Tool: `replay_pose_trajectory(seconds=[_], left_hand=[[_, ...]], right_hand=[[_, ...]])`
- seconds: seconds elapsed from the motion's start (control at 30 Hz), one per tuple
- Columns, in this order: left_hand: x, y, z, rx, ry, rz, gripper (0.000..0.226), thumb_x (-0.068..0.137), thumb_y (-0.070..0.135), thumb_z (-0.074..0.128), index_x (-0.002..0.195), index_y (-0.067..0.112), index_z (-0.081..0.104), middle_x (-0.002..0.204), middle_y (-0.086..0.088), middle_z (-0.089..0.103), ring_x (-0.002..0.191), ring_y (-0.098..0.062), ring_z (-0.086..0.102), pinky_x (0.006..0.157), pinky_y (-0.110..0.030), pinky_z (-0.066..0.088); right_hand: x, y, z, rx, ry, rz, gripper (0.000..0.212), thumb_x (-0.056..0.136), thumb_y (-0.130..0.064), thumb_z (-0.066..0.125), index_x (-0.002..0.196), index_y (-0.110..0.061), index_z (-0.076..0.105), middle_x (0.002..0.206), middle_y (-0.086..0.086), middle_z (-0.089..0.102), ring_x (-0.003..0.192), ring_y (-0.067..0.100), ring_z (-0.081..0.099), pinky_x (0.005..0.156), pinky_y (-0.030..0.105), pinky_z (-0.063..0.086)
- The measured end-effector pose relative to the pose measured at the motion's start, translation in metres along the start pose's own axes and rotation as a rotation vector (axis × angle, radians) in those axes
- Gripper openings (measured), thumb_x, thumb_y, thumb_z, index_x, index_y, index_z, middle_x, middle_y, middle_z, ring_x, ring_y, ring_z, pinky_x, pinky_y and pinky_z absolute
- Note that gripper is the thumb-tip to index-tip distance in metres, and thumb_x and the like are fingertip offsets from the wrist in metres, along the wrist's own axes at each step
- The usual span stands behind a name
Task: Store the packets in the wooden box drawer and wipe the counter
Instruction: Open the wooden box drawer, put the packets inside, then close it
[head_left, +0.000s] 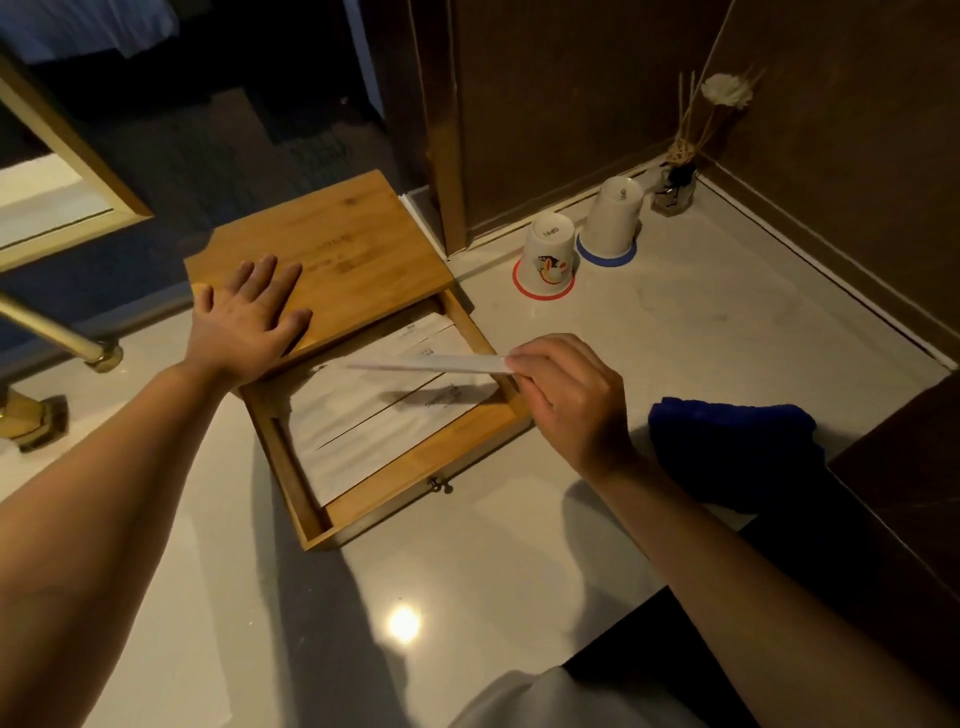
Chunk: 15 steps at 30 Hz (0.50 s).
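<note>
A flat wooden box sits on the pale counter, its drawer pulled out toward me. White packets lie flat inside the drawer. My left hand rests palm down, fingers spread, on the box lid. My right hand pinches one long white packet by its right end and holds it level just above the drawer. A folded blue cloth lies on the counter to the right of my right hand.
Two upturned white cups stand on red and blue coasters behind the box. A reed diffuser sits in the back corner. Dark wood walls close the back and right. A brass rail runs at the left.
</note>
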<state>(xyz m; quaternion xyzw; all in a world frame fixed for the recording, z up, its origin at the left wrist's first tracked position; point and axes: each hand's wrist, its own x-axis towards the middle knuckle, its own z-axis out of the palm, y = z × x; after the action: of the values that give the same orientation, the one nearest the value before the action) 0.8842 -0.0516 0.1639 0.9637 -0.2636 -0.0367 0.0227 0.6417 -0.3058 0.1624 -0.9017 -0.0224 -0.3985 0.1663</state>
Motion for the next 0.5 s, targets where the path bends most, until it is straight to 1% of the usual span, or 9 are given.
replay_pose_trajectory(seconds=[0.07, 0.13, 0.2, 0.3, 0.37, 0.4, 0.47, 0.5], left_hand=[[-0.001, 0.001, -0.001, -0.004, -0.003, 0.002, 0.068, 0.086, 0.066, 0.013, 0.148, 0.038, 0.006, 0.16, 0.002, 0.005, 0.147, -0.024, 0.004, 0.115, -0.054, 0.004], [0.0, 0.001, -0.001, -0.006, -0.006, -0.007, 0.067, 0.087, 0.065, 0.014, 0.147, 0.038, 0.006, 0.16, 0.002, 0.005, 0.147, -0.024, 0.004, 0.115, -0.054, 0.002], [0.0, 0.0, 0.0, -0.003, -0.005, -0.005, 0.066, 0.087, 0.065, 0.015, 0.147, 0.038, 0.006, 0.16, 0.003, 0.005, 0.147, -0.024, 0.004, 0.115, -0.055, 0.002], [0.001, -0.002, 0.001, -0.012, 0.004, 0.008, 0.066, 0.087, 0.065, 0.016, 0.147, 0.039, 0.007, 0.16, 0.002, 0.006, 0.147, -0.025, 0.005, 0.114, -0.056, 0.002], [0.002, -0.003, 0.002, -0.005, 0.015, 0.011, 0.066, 0.087, 0.064, 0.016, 0.147, 0.039, 0.008, 0.16, 0.002, 0.007, 0.147, -0.024, 0.006, 0.114, -0.056, 0.005], [0.002, -0.003, 0.002, -0.003, 0.019, 0.014, 0.066, 0.087, 0.064, 0.016, 0.147, 0.039, 0.008, 0.16, 0.002, 0.007, 0.147, -0.024, 0.006, 0.115, -0.055, 0.005], [0.003, -0.003, 0.003, -0.006, 0.028, 0.017, 0.065, 0.088, 0.064, 0.017, 0.147, 0.039, 0.009, 0.16, 0.002, 0.007, 0.147, -0.024, 0.006, 0.115, -0.056, 0.005], [0.003, -0.004, 0.004, -0.005, 0.03, 0.017, 0.064, 0.088, 0.063, 0.017, 0.147, 0.039, 0.009, 0.16, 0.002, 0.008, 0.147, -0.024, 0.006, 0.115, -0.056, 0.005]], right_hand=[[0.006, -0.009, 0.007, 0.032, -0.073, -0.093, 0.035, 0.091, -0.031, 0.051, 0.086, -0.003, 0.073, 0.086, 0.012, 0.075, 0.083, 0.021, 0.07, 0.067, 0.025, 0.058], [0.005, -0.012, 0.016, 0.045, -0.18, -0.184, 0.028, 0.087, -0.03, 0.058, 0.088, -0.006, 0.071, 0.089, 0.012, 0.074, 0.085, 0.021, 0.068, 0.068, 0.028, 0.059], [0.005, -0.015, 0.028, 0.043, -0.315, -0.245, 0.018, 0.081, -0.024, 0.07, 0.091, -0.009, 0.068, 0.09, 0.011, 0.071, 0.086, 0.02, 0.065, 0.068, 0.031, 0.058], [0.012, -0.023, 0.04, 0.079, -0.486, -0.299, 0.021, 0.07, -0.012, 0.079, 0.085, -0.011, 0.064, 0.086, 0.008, 0.066, 0.079, 0.019, 0.06, 0.063, 0.028, 0.055], [0.019, -0.027, 0.042, 0.123, -0.555, -0.291, 0.02, 0.068, -0.006, 0.079, 0.081, -0.01, 0.065, 0.083, 0.008, 0.066, 0.077, 0.02, 0.06, 0.058, 0.03, 0.056], [0.019, -0.026, 0.042, 0.136, -0.599, -0.274, 0.017, 0.069, -0.004, 0.077, 0.081, -0.009, 0.065, 0.084, 0.009, 0.067, 0.077, 0.021, 0.061, 0.058, 0.032, 0.057], [0.014, -0.021, 0.038, 0.157, -0.672, -0.237, 0.009, 0.075, -0.004, 0.07, 0.083, -0.008, 0.067, 0.085, 0.01, 0.069, 0.079, 0.023, 0.063, 0.062, 0.035, 0.058], [0.009, -0.019, 0.035, 0.166, -0.687, -0.24, 0.006, 0.08, -0.007, 0.064, 0.084, -0.007, 0.068, 0.087, 0.01, 0.07, 0.081, 0.023, 0.064, 0.066, 0.035, 0.059]])
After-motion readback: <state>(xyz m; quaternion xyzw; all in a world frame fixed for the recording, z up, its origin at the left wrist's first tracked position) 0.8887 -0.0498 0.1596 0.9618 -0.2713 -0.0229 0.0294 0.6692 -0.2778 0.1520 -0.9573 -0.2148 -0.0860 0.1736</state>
